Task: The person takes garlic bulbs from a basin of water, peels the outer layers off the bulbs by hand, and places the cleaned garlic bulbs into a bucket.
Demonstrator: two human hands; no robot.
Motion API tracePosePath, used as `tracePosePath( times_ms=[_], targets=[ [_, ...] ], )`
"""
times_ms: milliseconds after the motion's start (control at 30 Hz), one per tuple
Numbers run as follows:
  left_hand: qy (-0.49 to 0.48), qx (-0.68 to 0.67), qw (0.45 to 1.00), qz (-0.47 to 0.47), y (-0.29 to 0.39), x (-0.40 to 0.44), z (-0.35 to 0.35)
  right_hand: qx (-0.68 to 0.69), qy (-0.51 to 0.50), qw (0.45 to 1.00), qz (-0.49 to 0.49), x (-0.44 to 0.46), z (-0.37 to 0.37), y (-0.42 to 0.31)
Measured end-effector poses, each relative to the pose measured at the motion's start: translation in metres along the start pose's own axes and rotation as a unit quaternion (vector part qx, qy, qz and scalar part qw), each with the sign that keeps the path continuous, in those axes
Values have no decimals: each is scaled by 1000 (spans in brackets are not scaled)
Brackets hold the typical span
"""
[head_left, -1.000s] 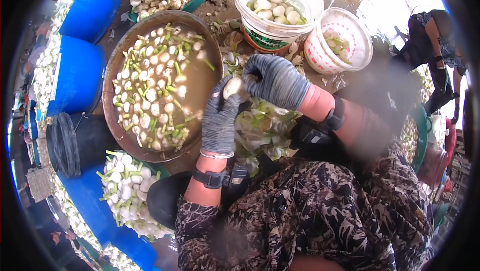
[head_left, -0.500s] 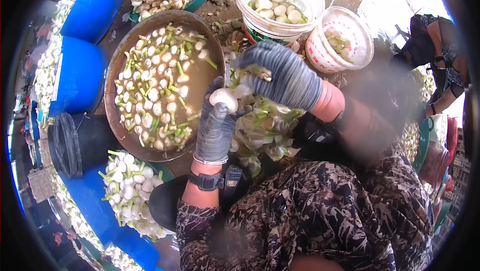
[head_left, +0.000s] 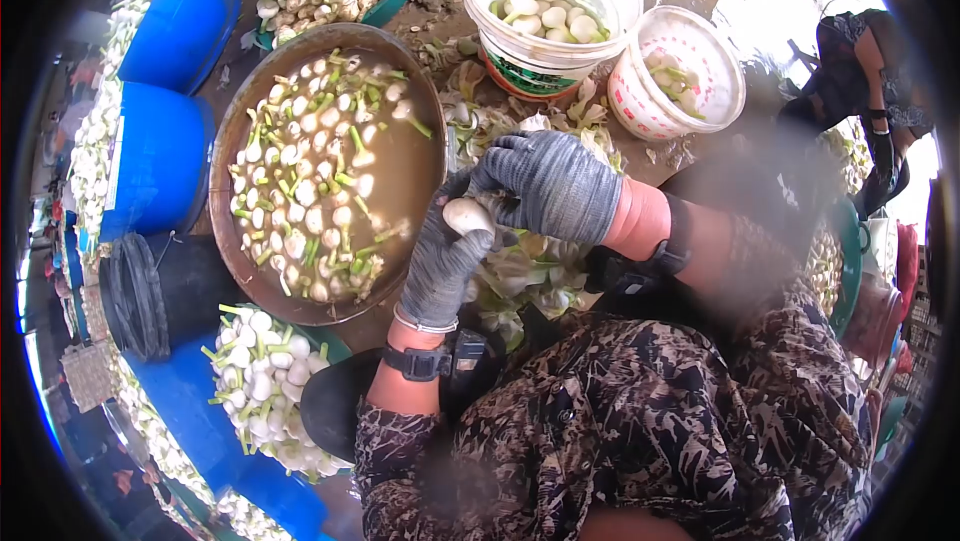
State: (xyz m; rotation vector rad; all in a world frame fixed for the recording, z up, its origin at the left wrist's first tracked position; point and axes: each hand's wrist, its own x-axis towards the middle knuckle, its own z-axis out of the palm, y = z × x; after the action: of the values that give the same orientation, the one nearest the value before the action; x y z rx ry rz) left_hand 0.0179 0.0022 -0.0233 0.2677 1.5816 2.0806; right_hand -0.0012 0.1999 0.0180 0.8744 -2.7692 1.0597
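A white garlic bulb (head_left: 467,215) sits in my gloved left hand (head_left: 437,266), with the thumb and fingers closed round it. My right hand (head_left: 560,186), in a matching grey glove, is closed with its bent fingertips against the bulb's right side. Whatever those fingers may pinch is hidden. Beneath both hands lies a heap of pale green and white garlic peels (head_left: 530,276). Left of them stands a wide round pan (head_left: 222,231) of brownish water, full of floating garlic bulbs with short green stems.
Two white buckets, a larger one (head_left: 490,51) and a smaller one (head_left: 630,106), hold peeled bulbs ahead. Trimmed garlic (head_left: 265,371) is piled at lower left. Blue tubs (head_left: 160,156) and a black bucket (head_left: 175,286) line the left. Another person (head_left: 865,71) is at far right.
My right hand has come down from above the peels to the bulb, and the loose peel by its fingers no longer shows. My left hand has turned slightly, still holding the bulb.
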Motion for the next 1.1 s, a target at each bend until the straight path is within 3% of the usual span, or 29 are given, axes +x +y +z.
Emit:
tracePosePath(
  times_ms=[233, 300, 367, 433, 467, 533, 600, 667, 733, 800, 867, 900, 933, 1000, 1067, 1100],
  targets=[
    [-37, 214, 972, 88, 16, 3, 2, 144, -5, 973, 180, 0, 21, 5],
    [-51, 339, 931, 122, 19, 4, 5, 176, -6, 966, 188, -3, 24, 11],
    [-39, 337, 933, 122, 21, 2, 6, 208, -15, 960, 187, -1, 19, 9],
    [-27, 337, 933, 122, 18, 1, 1, 337, -7, 923, 186, -2, 6, 5],
    [-7, 333, 935, 118, 10, 2, -4, 338, -8, 923, 185, -3, 6, 7],
    [14, 329, 937, 113, 5, 2, -8, 211, -80, 965, 136, -4, 6, 11],
    [47, 304, 947, 93, 5, 0, -10, 209, -72, 965, 143, -5, 8, 3],
    [73, 293, 951, 70, 4, 2, -9, 66, 11, 993, 98, -7, 18, 1],
    [119, 267, 956, 29, 1, 6, -2, 55, 33, 993, 95, -7, 27, 5],
    [145, 307, 938, 74, 2, 5, 3, 230, -8, 953, 199, -4, 32, 14],
    [153, 317, 930, 105, 3, 6, 0, 212, -21, 956, 200, 0, 26, 21],
    [153, 317, 930, 106, 7, 6, -1, 90, 8, 995, 42, -1, 29, 30],
    [132, 309, 937, 94, 13, 6, 0, -37, 37, 992, -117, 1, 28, 34],
    [110, 301, 944, 82, 16, 6, 0, -47, 34, 994, -96, 2, 27, 38],
    [92, 190, 976, 56, 16, 3, 0, 117, -20, 976, 182, 5, 14, 27],
    [71, 129, 988, 36, 19, 2, 0, 91, 10, 980, 175, 3, 16, 28]
  ],
)
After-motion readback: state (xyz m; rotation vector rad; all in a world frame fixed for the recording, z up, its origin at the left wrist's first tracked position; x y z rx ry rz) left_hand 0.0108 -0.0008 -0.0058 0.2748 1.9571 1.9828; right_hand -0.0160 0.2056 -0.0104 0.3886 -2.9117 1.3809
